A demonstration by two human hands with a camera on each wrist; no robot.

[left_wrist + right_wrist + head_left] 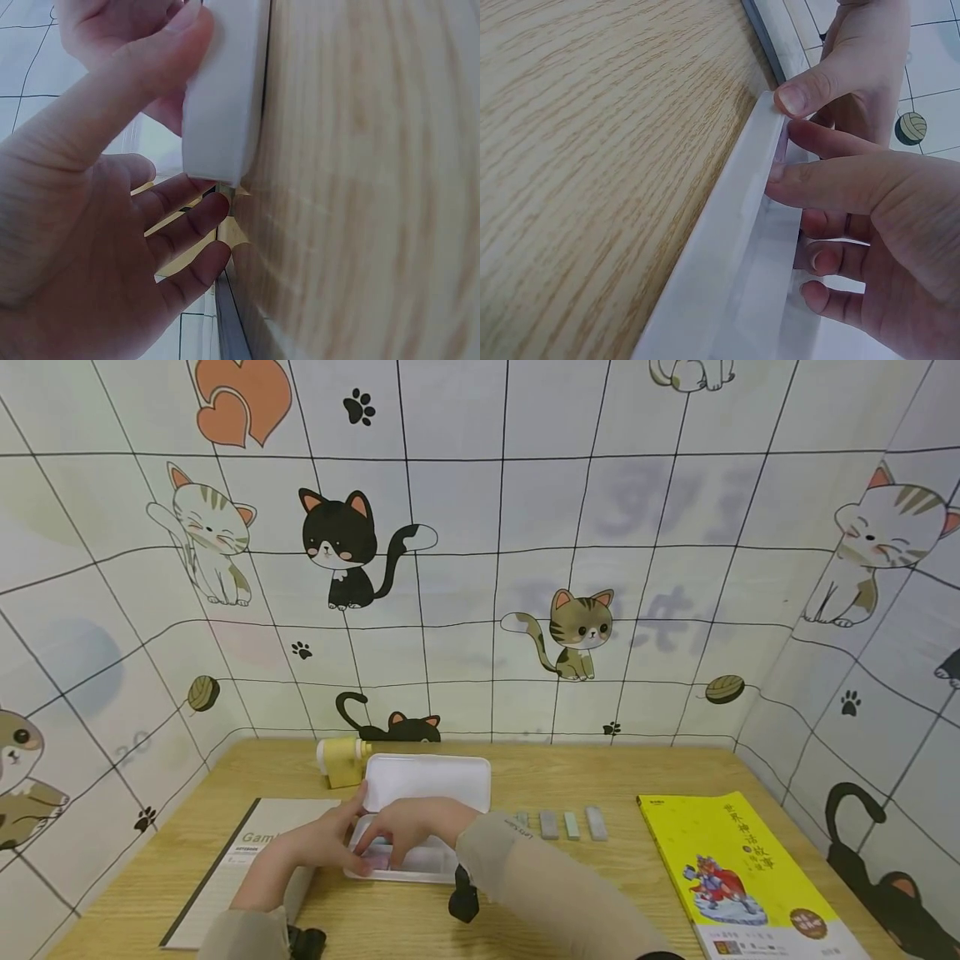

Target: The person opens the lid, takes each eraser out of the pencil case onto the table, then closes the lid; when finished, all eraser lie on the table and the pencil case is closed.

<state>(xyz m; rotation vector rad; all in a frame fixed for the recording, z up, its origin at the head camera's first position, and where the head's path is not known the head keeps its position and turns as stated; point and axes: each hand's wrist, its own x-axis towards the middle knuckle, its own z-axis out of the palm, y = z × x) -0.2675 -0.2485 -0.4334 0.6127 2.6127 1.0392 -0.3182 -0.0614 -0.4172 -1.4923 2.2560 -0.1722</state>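
A white hinged case (422, 875) lies on the table with its lid (429, 781) raised at the back. At the case's left end, my left hand (318, 843) holds it: the thumb (802, 94) presses the front corner, and the other fingers reach along the end wall. My right hand (412, 828) reaches in from above, fingers bent down into the front left compartment. Between its thumb and index finger shows a small purple piece (782, 144), mostly hidden by the fingertips. The left wrist view shows the case's end (221, 142) from low at the table.
To the right of the case stand several small grey and pale green blocks (548, 825) in a row. A yellow book (738, 868) lies farther right. A notebook (232, 860) lies by the left forearm, and a yellow and white device (343, 762) stands behind the case.
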